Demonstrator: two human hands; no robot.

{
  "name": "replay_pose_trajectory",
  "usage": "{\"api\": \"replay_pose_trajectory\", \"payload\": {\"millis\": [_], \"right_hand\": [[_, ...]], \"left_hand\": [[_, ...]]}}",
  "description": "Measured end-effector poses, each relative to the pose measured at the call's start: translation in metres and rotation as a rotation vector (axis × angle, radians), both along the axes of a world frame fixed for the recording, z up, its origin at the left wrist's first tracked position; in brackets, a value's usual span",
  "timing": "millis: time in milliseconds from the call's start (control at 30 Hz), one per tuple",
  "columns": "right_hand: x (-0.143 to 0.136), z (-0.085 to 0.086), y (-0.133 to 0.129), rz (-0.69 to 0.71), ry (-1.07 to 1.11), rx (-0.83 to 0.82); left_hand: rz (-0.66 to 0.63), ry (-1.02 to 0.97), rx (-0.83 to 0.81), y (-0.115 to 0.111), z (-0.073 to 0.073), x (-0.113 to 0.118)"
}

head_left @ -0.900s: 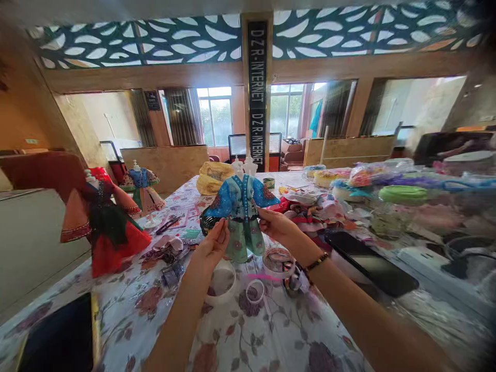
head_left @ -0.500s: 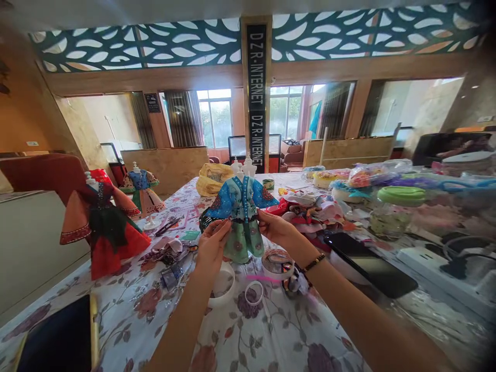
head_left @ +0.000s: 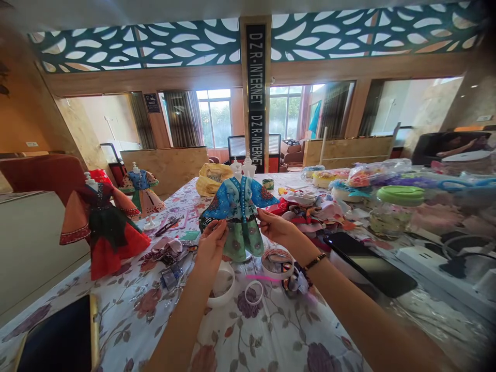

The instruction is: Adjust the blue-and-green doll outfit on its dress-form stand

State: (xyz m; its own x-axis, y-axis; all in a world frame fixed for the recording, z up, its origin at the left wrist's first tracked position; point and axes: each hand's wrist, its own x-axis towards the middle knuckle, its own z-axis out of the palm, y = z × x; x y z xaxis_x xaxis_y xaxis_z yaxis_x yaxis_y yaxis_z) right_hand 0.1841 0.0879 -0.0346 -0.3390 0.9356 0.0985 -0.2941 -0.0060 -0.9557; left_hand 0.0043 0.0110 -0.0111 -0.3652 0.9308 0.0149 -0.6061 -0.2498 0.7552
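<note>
Head view: both hands, left (head_left: 212, 243) and right (head_left: 276, 227), pinch the blue doll dress (head_left: 240, 214) at its waist above the desk (head_left: 271, 336).

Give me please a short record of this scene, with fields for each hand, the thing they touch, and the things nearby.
left hand: left hand, fingers at the waist of the doll costume
right hand: right hand, fingers at the same waist, other side
thing touched: small blue jacket and green skirt doll costume on a white mannequin stand, upright
near: white tape rolls; black phone; red and black doll dress
surface: floral tablecloth
</note>
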Motion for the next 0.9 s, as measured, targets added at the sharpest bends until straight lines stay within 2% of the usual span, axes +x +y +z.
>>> {"api": "replay_pose_trajectory", "payload": {"millis": [267,433,567,700,900], "right_hand": [[0.004,-0.011,-0.010,-0.095,-0.148,0.220],[-0.002,-0.009,-0.019,-0.139,-0.173,0.372],[-0.010,-0.009,-0.020,-0.198,-0.134,0.431],[-0.011,-0.017,-0.015,-0.223,-0.111,0.424],[-0.007,-0.022,-0.010,-0.148,-0.121,0.322]], "left_hand": [[0.124,0.350,0.093,-0.004,-0.008,-0.018],[0.070,0.539,0.071,-0.004,-0.012,-0.023],[0.030,0.579,0.065,-0.001,-0.015,-0.022],[0.018,0.572,0.066,0.001,-0.019,-0.021],[0.015,0.535,0.062,0.001,-0.021,-0.023]]}}
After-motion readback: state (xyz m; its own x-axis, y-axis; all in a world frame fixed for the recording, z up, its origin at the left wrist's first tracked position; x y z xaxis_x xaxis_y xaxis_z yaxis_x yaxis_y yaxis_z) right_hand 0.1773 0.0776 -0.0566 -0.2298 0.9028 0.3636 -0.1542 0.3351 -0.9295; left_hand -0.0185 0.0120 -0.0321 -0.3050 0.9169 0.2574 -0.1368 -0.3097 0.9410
